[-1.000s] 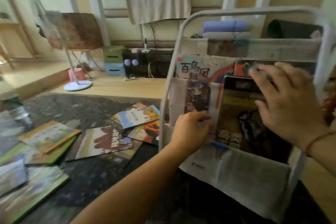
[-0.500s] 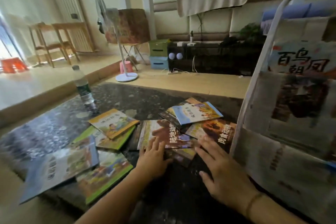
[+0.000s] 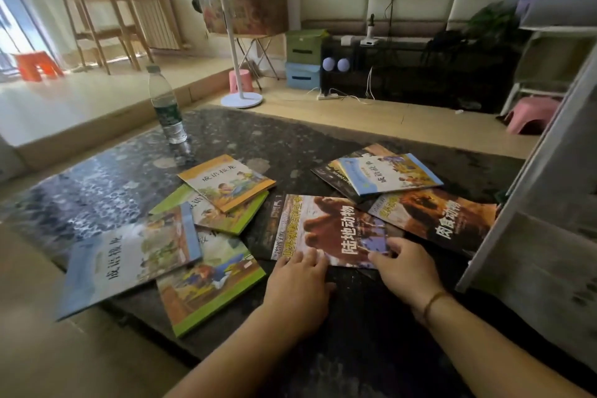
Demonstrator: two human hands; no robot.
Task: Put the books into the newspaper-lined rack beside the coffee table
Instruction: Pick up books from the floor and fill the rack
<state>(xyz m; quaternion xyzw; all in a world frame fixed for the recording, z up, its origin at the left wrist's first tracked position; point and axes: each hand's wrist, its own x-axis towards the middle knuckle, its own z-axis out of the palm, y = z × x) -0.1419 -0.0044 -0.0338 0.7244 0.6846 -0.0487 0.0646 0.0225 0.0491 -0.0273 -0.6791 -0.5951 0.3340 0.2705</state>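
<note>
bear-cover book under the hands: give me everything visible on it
The bear-cover book is a thin, glossy softcover with a brown bear photo, large white Chinese title characters and a yellow strip along one edge. It lies flat and face up on the dark stone coffee table, overlapping darker books beneath it. The left hand rests fingertips on its near edge; the right hand touches its near right corner. Whether either hand grips it cannot be told. It is not yet in the rack.

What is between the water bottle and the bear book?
In the head view, the orange-edged book lies between the water bottle and the bear book.
</note>
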